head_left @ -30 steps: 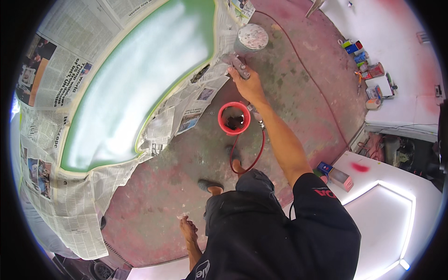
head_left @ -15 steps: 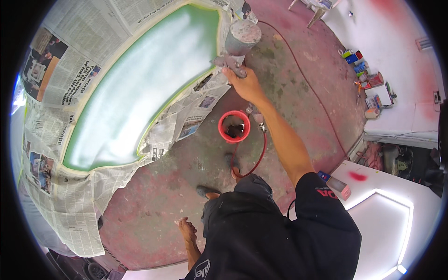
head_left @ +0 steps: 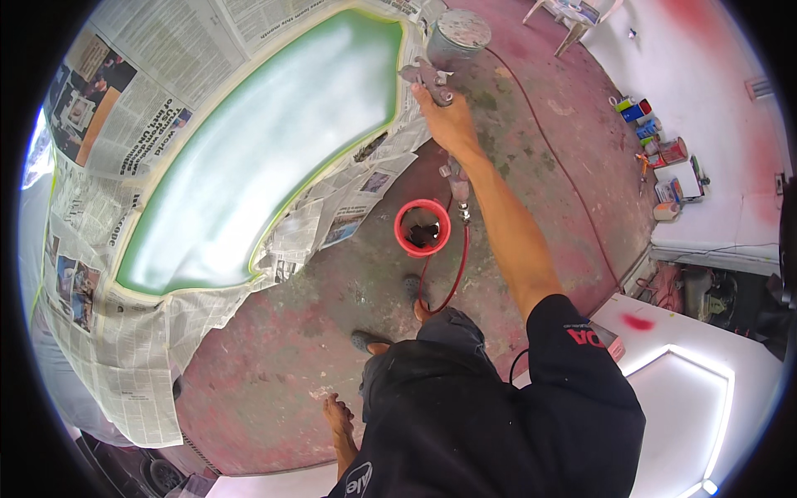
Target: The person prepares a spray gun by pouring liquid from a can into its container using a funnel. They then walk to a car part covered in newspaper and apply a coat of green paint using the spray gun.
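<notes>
In my raised right hand (head_left: 449, 124) is a paint-splattered spray gun (head_left: 425, 80), its fingers wrapped around the grip. On top of the gun sits a grey lidded cup (head_left: 459, 37). A red hose (head_left: 462, 266) hangs from a fitting under the handle. The gun is just right of a curved panel (head_left: 266, 158), coated whitish in the middle and green along its edges. Newspaper masking (head_left: 332, 195) and tape surround the panel. Low at my side, my left hand (head_left: 339, 412) hangs with curled fingers, and nothing shows in it.
A red-rimmed bucket (head_left: 400, 229) stands on the stained floor below my right forearm. A long hose (head_left: 544, 129) crosses the floor at right. Cans and boxes (head_left: 664, 153) line the white wall. A white plastic chair (head_left: 573, 33) is at far right, a lit white panel (head_left: 677, 407) at near right.
My right hand has moved the spray gun farther away and slightly right, off the panel's edge. The hanging hose has swung a little left. My left hand stays low at my side.
</notes>
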### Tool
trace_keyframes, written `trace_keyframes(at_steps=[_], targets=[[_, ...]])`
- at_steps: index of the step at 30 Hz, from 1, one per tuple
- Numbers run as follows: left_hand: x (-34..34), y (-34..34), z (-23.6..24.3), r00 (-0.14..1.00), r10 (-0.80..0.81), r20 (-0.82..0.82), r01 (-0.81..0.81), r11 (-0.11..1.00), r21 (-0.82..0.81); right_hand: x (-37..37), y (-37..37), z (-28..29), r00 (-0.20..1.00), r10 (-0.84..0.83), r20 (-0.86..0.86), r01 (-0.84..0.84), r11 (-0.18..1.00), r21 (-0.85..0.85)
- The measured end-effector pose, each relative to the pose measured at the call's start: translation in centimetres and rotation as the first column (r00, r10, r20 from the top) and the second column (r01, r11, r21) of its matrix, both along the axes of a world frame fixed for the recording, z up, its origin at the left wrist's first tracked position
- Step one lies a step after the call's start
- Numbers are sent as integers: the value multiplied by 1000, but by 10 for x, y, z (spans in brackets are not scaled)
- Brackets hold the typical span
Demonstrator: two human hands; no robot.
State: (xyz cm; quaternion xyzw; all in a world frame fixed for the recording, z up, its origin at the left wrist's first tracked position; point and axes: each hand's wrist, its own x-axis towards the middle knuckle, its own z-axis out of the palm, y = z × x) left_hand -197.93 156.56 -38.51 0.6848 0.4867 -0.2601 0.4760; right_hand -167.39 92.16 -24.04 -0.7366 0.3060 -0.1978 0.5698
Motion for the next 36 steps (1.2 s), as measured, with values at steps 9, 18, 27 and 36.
trace_keyframes(at_steps=[9,18,27,36], targets=[[3,-1,0,1000,-22,-5,22,1000,4,6,0,20,990,127,67,-130,991,32],[-16,10,-11,999,-20,38,20,1000,-3,13,7,24,1000,20,5,-19,997,-77],[-20,8,-4,995,95,36,-93,995,-40,-15,102,57,968,251,-16,-250,968,37],[-48,22,-23,991,125,37,-123,991,-55,-28,161,56,950,311,-40,-311,950,18]])
